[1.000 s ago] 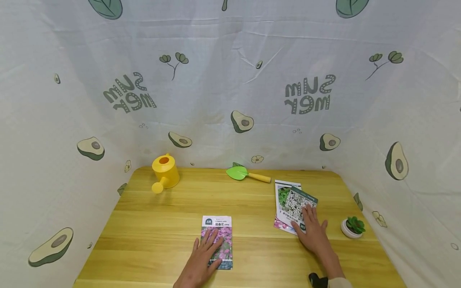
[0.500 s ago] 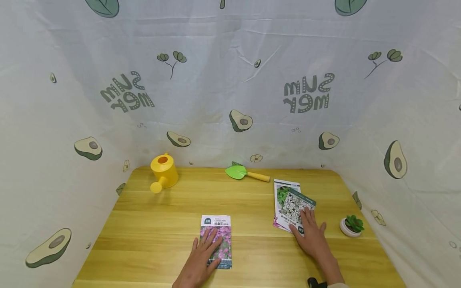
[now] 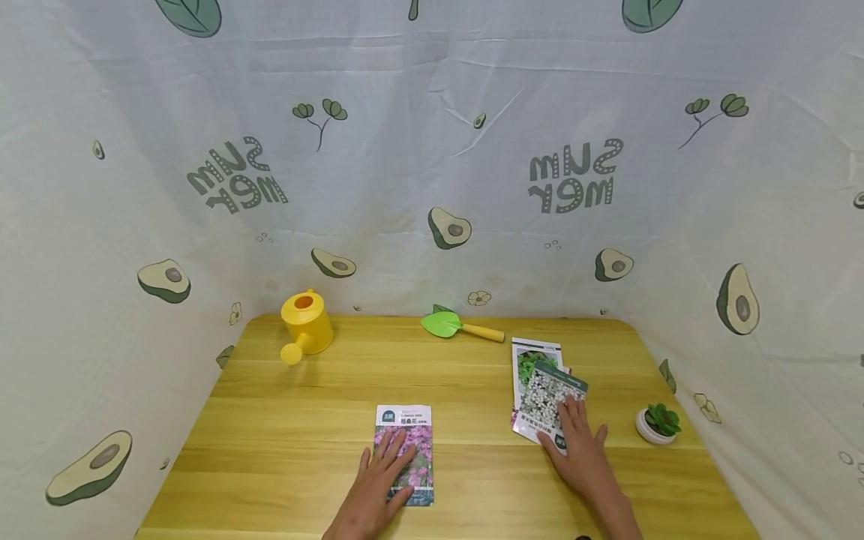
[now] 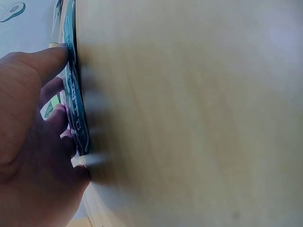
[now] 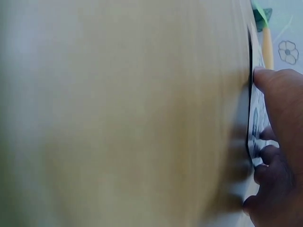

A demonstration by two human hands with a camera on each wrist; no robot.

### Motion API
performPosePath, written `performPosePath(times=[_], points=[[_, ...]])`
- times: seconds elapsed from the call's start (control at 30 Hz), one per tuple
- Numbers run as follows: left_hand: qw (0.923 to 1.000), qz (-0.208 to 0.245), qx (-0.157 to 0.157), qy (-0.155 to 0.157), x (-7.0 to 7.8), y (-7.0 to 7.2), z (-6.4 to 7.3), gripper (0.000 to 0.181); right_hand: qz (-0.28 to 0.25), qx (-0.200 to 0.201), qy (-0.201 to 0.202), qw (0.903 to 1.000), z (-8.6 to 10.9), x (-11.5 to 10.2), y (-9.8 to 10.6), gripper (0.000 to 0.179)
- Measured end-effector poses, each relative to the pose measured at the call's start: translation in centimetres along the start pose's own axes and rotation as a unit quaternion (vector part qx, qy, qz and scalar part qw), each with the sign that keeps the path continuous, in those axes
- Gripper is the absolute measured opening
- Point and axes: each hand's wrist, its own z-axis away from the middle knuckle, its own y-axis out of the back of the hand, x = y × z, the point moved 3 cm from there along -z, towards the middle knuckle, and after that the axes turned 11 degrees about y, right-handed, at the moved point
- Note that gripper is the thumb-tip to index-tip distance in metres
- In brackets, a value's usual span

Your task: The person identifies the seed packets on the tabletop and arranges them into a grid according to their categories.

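My left hand (image 3: pixel 374 484) rests with spread fingers on a pink-flowered seed packet (image 3: pixel 421 469), which lies flat near the table's front. In the left wrist view, the thumb and fingertips lie on that packet (image 4: pixel 73 94) along its edge. At the right, a white-flowered seed packet (image 3: pixel 543 397) lies slanted under the outstretched fingers of my right hand (image 3: pixel 582 457). It partly covers a green-leaf seed packet (image 3: pixel 533 352), and a pink packet edge peeks out beneath. The right wrist view has the thumb touching the white-flowered packet (image 5: pixel 255 104) close over the tabletop.
A yellow watering can (image 3: pixel 307 326) stands at the back left of the wooden table (image 3: pixel 270 450). Toward the back middle lies a green trowel (image 3: pixel 442 324) with a yellow handle. A small potted succulent (image 3: pixel 658 424) sits right of my right hand. Printed cloth (image 3: pixel 378 187) surrounds the table.
My right hand has slid the white-flowered packet a little left and toward the front, baring more of the packets under it. My left hand stays on the pink-flowered packet.
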Motion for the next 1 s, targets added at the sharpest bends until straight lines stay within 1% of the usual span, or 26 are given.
performPosePath(times=[0.23,0.47,0.7,0.9,1.0], points=[[0.9999,-0.003,-0.013,0.008,0.1,0.1,-0.1,0.062,0.009,0.008,0.007,0.9999,0.6,-0.8,-0.3,0.084],[0.9999,0.006,-0.014,0.005,-0.1,0.0,-0.1,0.062,0.016,-0.003,0.002,0.9999,0.9,-1.7,-0.7,0.085],[0.9996,-0.002,-0.023,0.016,-0.1,-0.2,-0.2,0.063,0.018,0.019,0.025,0.9994,1.5,-2.6,-0.9,0.083],[0.9995,0.02,-0.02,0.014,0.2,0.2,-0.1,0.061,0.022,0.028,0.043,0.9984,1.7,-3.6,-1.1,0.08],[0.9995,0.021,-0.017,0.017,0.2,0.3,0.0,0.061,0.019,0.029,0.048,0.9982,1.7,-3.9,-1.1,0.08]])
